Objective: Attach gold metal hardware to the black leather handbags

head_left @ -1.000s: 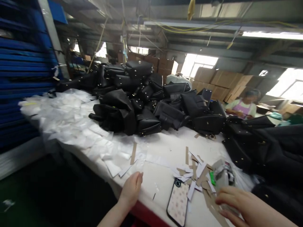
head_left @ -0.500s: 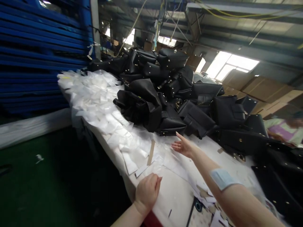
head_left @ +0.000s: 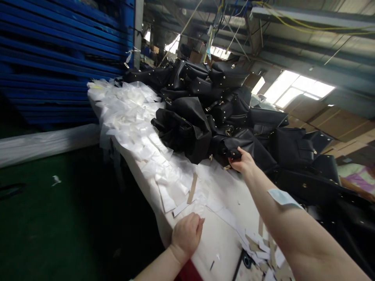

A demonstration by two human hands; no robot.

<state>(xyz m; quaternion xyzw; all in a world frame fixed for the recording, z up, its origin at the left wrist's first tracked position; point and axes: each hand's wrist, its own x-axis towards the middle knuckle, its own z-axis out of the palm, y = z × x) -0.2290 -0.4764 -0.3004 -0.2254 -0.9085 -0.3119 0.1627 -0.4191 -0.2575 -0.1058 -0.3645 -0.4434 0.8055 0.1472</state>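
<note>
My right hand (head_left: 241,160) reaches across the table and grips the near end of a black handbag (head_left: 225,144), its fingers closed on the dark material. This bag lies at the front of a big heap of black handbags with gold-coloured fittings. An open, slouching black bag (head_left: 190,128) sits just left of it. My left hand (head_left: 187,235) rests as a closed fist on the near edge of the white table (head_left: 216,234), with nothing visible in it. A brown cardboard strip (head_left: 192,189) and a white strip (head_left: 181,208) lie just beyond that fist.
White, filmy sheets (head_left: 131,113) cover the table's left side. Paper and card scraps (head_left: 260,253) lie bottom right beside a dark-edged object with a round part (head_left: 247,260). Blue stacked panels (head_left: 64,66) stand at left; cardboard boxes (head_left: 340,121) and part of another person (head_left: 359,179) are at right.
My right hand, open in the air before, has moved forward and closed on the handbag, whose near end has shifted. My left fist stays on the table edge. The view has swung slightly left.
</note>
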